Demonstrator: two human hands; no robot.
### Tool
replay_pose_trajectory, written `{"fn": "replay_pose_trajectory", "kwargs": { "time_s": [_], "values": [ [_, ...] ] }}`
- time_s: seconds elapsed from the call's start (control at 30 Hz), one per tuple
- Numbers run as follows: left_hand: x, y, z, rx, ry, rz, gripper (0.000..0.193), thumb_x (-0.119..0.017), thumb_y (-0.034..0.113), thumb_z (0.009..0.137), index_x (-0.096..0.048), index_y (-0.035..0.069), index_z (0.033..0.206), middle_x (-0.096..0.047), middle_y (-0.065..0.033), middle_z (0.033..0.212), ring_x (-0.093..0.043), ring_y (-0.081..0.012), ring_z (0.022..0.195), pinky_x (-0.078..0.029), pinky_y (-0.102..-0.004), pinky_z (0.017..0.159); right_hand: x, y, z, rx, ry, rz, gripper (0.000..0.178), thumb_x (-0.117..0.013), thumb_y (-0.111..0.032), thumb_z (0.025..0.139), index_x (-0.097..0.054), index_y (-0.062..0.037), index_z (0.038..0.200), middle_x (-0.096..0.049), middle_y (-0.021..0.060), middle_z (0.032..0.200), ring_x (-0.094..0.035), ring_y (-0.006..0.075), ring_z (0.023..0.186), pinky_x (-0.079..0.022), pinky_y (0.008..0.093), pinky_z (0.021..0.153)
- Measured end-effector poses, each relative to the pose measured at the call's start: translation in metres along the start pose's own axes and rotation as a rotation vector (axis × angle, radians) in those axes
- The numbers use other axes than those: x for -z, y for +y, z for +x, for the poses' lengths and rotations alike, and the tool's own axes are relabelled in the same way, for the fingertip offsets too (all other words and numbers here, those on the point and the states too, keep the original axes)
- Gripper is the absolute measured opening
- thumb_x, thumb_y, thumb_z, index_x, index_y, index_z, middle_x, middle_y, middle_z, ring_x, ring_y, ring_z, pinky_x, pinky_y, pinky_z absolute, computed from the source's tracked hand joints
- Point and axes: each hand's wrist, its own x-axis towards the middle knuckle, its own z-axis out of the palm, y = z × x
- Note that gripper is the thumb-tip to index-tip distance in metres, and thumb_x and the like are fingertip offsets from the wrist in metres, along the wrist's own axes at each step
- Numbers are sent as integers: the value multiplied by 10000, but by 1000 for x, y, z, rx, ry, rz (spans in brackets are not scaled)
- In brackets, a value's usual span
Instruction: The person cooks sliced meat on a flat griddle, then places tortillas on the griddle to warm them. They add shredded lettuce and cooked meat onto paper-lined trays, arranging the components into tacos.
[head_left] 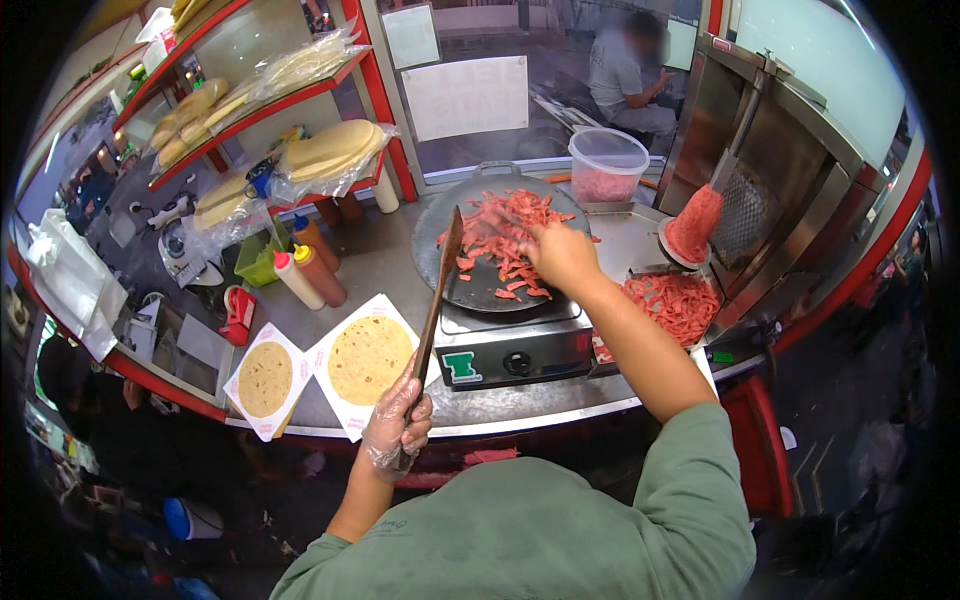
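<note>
My left hand [398, 425], in a clear plastic glove, is closed round the lower part of a long wooden spatula [437, 300]. The spatula stands slanted, its blade at the left side of a round dark griddle pan [432, 225]. Reddish meat strips [512, 270] lie across the pan. Over them reaches my right hand [563, 258], fingers curled and pointing down into the meat; whatever they grip is blurred and hidden. The pan rests on a steel stove [540, 350] with a black knob. Left of it, two round flatbreads, one larger [370, 360] and one smaller [266, 380], lie on white paper sheets.
Squeeze bottles [320, 276] and a green basket [258, 256] stand at the left. Shelves hold bagged flatbreads [332, 148]. A clear tub [608, 165] stands behind the pan. Right are a skewered meat cone [693, 226] and loose shaved meat [672, 305]. A person [628, 80] sits beyond the glass.
</note>
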Motion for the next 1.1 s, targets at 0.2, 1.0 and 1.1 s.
{"fn": "replay_pose_trajectory", "kwargs": {
  "time_s": [0.2, 1.0, 1.1],
  "values": [
    [21, 16, -18, 15, -20, 19, 557, -488, 295, 1129, -306, 288, 1656, -441, 11, 774, -338, -38, 451, -311, -182, 390, 49, -6, -14, -168, -90, 96, 319, -732, -359, 919, -774, -82, 1073, -738, 210, 1044, -737, 414, 911, -576, 545, 820],
    [56, 63, 18, 131, -209, 54, 562, -494, 289, 1128, -303, 260, 1656, -439, -5, 762, -321, -43, 425, -289, -187, 353, 15, -87, -69, -280, 44, -58, 323, -699, -354, 953, -749, -70, 1098, -747, 211, 960, -726, 435, 911, -576, 541, 816],
    [53, 53, 21, 156, -183, 72, 553, -496, 290, 1127, -317, 254, 1649, -438, 5, 756, -328, -39, 424, -294, -186, 353, 30, -51, -58, -406, -37, -63, 318, -687, -357, 964, -762, -79, 1099, -749, 218, 978, -724, 441, 915, -567, 560, 807]
  ]
}}
